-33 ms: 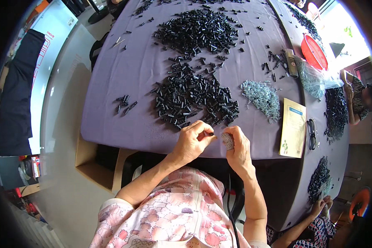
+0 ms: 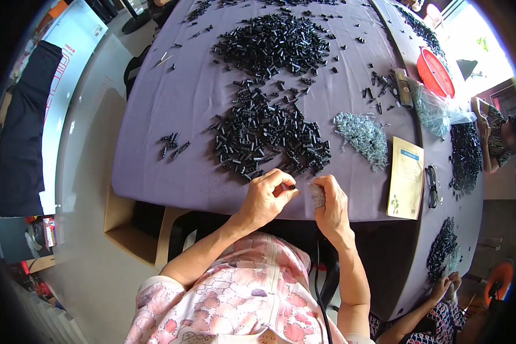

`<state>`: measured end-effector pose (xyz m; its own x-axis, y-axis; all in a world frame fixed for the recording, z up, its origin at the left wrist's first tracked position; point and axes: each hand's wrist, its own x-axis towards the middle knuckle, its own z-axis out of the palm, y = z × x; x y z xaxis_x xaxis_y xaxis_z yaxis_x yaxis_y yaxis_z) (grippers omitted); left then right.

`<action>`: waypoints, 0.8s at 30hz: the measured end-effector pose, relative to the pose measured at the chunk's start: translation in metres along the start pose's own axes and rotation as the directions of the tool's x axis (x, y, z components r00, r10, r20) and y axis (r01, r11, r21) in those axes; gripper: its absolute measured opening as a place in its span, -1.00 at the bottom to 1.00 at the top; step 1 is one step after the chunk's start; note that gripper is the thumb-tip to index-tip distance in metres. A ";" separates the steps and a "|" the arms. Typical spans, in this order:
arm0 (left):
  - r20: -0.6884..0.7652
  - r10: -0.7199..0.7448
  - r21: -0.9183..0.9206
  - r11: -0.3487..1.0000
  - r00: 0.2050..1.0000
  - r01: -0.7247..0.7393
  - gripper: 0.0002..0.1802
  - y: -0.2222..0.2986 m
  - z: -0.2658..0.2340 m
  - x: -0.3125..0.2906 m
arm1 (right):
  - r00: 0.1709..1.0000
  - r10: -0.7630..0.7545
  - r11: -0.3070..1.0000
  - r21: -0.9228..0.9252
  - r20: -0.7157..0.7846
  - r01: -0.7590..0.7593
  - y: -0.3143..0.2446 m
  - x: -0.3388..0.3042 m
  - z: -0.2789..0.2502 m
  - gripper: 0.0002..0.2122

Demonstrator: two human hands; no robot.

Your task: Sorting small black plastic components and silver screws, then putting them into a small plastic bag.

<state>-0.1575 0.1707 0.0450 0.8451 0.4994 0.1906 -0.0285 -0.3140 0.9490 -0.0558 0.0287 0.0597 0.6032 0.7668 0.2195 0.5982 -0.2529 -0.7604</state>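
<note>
- The left hand grips a small black cylindrical piece between thumb and fingertips; the piece sticks out past the fingers, toward the right hand.
- The right hand is closed around a grey, speckled, roughly oblong item, held between thumb and fingers on the side facing the left hand. What it is made of is too small to tell.
- Both hands are at the near edge of the table, which is spread with a purple-grey cloth; the two held things are near each other, with a narrow gap between them.
- The held black piece looks dark, short and tube-like, with a round end showing; most of its length is hidden by the fingers.
- The grey item has a pale, grainy surface, partly covered by the right hand.
- Just beyond the left hand is a loose near heap of short black tubular pieces, lying at all angles, some with glossy highlights.
- Beyond the right hand, a heap of small clear bluish-grey pieces lies on the cloth.
- To the right of that hand lie a pale yellow booklet and dark-framed eyeglasses.
</note>
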 end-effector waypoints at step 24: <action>0.029 -0.042 0.045 0.998 0.999 0.041 -0.79 -0.013 0.001 -0.003 | 0.997 -0.015 0.918 -0.397 -0.081 -0.019 0.047 0.030 -0.013 -0.62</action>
<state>-0.1592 0.1723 0.0314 0.8605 0.4890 0.1431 0.0300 -0.3290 0.9438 -0.0025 0.0324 0.0379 0.6351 0.7201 0.2794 0.7471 -0.4807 -0.4591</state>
